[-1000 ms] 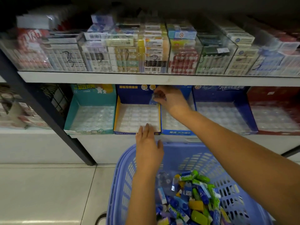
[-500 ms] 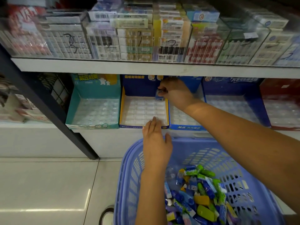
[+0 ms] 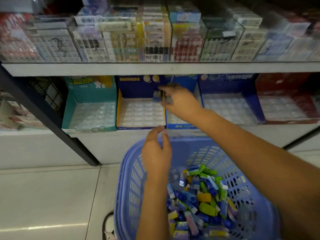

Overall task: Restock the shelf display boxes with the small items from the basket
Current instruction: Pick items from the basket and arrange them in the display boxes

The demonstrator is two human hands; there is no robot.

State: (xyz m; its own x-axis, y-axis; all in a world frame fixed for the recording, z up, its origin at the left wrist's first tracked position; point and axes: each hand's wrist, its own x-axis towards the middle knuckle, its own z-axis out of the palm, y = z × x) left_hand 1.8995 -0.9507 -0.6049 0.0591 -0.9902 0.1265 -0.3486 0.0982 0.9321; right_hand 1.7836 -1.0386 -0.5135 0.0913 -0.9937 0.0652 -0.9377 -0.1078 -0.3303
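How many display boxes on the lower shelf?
5, left to right: teal box, yellow-rimmed dark blue box, blue box partly behind the right hand, wide blue box, red box at the right edge. More may sit out of frame.

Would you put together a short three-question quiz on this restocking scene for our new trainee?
1. True or false: the right hand holds a small blue item over the yellow-edged box.
2. What colour is the leftmost display box? A red, B teal, C yellow.
3. Fill in: the left hand, holding nothing, is over the rim of the ____.
Key: 1 true; 2 B; 3 basket.
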